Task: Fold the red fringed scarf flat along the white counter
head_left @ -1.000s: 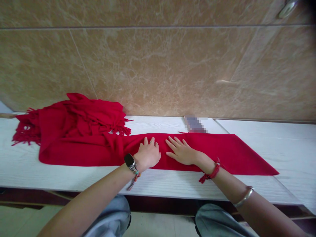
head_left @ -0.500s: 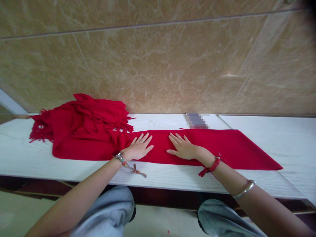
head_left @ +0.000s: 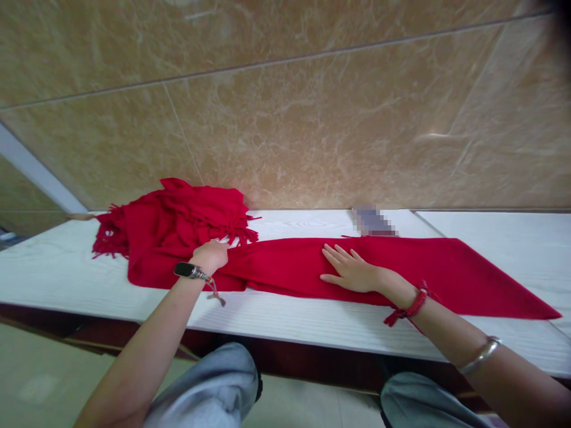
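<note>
A long red scarf [head_left: 410, 267] lies along the white wood-grain bench top. Its right part is flat and tapers to a point; its left part is bunched in a heap with fringed ends. My left hand [head_left: 210, 255] is closed on the cloth where the heap meets the flat strip, and folds pull toward it. The fingertips of that hand are partly hidden. My right hand [head_left: 352, 270] lies flat on the smooth part, fingers spread, pressing the cloth.
A pixelated rectangular object [head_left: 373, 221] lies at the back of the bench top [head_left: 303, 318], behind the scarf. A tan marbled tile wall [head_left: 312, 137] rises directly behind. My knees [head_left: 214, 380] are below the front edge.
My left hand has gone from lying flat with spread fingers to gripping the cloth, farther left on the scarf. My right hand stays flat on it. The view has shifted and tilted somewhat.
</note>
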